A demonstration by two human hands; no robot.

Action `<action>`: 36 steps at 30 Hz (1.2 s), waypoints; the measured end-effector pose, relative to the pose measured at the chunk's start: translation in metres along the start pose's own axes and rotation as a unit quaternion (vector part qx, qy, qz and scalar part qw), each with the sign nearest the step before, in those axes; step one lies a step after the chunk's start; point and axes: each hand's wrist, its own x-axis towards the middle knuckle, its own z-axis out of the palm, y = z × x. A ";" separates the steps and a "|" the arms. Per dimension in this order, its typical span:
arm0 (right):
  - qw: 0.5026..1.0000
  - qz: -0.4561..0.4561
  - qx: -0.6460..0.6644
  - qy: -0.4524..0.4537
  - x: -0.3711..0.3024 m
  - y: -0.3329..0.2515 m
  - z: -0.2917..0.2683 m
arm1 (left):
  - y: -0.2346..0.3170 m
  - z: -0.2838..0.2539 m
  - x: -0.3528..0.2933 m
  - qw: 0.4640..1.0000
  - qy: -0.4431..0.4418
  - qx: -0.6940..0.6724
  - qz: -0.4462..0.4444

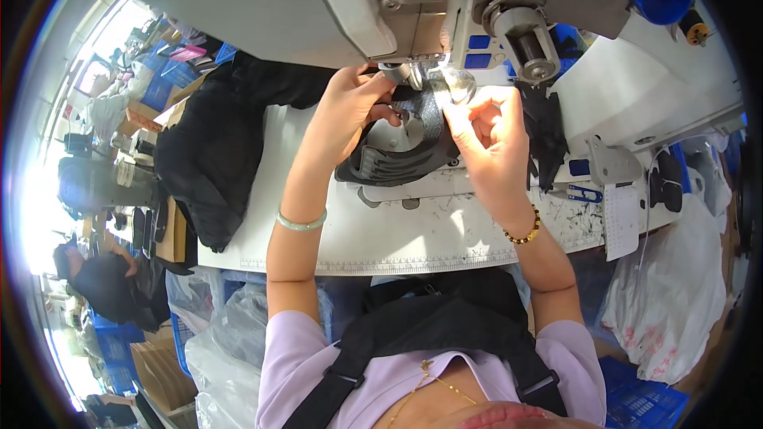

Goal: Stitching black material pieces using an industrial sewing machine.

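The white sewing machine (334, 7) fills twelve o'clock. Beneath its needle, at centre, lies a black padded fabric piece (389, 160), likely light and limp. A grey strap (429, 111) crosses it, thin and probably floppy, best pinched near the needle. The left hand (354, 107) and right hand (489, 139) each pinch it there.

A single head-worn fisheye camera looks steeply down from close above the person's chest onto the white worktable (413, 242) and sewing machine (334, 0), straight edges bowing toward the dark circular rim of the frame.
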 end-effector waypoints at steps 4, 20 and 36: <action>1.000 0.009 0.009 -0.024 -0.002 0.000 -0.001 | 0.004 0.003 -0.001 0.999 -0.029 -0.030 0.010; 0.943 -0.153 -0.061 -0.290 0.000 -0.035 0.049 | 0.042 -0.081 -0.092 0.899 -0.122 0.414 0.074; 0.899 -0.149 -0.122 -0.394 0.016 -0.044 0.083 | 0.018 -0.091 -0.129 0.926 0.014 0.324 0.194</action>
